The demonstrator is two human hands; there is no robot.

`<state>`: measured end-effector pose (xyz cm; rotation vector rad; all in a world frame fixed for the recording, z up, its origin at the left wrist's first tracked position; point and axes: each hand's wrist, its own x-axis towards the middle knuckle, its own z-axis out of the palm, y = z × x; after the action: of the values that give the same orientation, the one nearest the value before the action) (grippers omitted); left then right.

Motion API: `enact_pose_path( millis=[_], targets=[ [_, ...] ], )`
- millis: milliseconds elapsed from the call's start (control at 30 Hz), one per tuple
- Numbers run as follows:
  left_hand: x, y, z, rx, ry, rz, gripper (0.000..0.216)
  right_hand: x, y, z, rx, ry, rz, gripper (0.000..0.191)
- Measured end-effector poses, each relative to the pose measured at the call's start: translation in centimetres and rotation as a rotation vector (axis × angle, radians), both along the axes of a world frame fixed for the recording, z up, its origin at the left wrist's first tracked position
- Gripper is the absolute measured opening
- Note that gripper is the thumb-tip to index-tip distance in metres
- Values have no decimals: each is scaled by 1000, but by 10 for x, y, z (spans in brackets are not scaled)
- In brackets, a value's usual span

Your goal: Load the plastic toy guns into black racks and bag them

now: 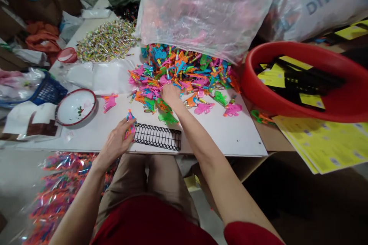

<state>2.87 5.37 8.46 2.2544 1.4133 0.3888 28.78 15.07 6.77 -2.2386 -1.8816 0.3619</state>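
A heap of small colourful plastic toys (184,72) spills from a big clear plastic bag (204,7) onto a white board (230,134). My right hand (170,95) reaches into the near edge of the heap, fingers curled down among the toys; what it grips is hidden. My left hand (117,141) is closed on a few pink and orange toys (130,122) at the left end of a black plastic grid strip (158,137) that lies flat near the board's front edge.
A red basin (287,99) with yellow and black cards sits at the right, above stacked yellow sheets (324,141). A white enamel bowl (75,106), a blue basket (48,91) and a pile of wrapped candies (106,40) lie to the left. Filled bags (57,187) lie on the floor.
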Motion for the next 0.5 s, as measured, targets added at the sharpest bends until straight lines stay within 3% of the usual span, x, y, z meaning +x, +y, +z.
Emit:
enact_pose_path(
  millis=[67,133,300,367,433,500],
  targets=[
    [0,-3,5,-30,-13,15,52,-8,11,0,-39,-7,-2,26],
    [-1,-4,12,-56,-47,32,55,-5,10,4,39,35,-18,25],
    [-1,12,30,24,-154,131,59,41,-44,7,518,290,-134,23],
    [1,22,30,66,-105,102,62,58,-80,-11,554,429,-204,22],
    [3,28,24,34,-19,-17,66,67,-116,-41,478,532,-270,22],
    [2,31,16,-54,56,-142,67,69,-143,-66,401,491,-299,25]
  ],
)
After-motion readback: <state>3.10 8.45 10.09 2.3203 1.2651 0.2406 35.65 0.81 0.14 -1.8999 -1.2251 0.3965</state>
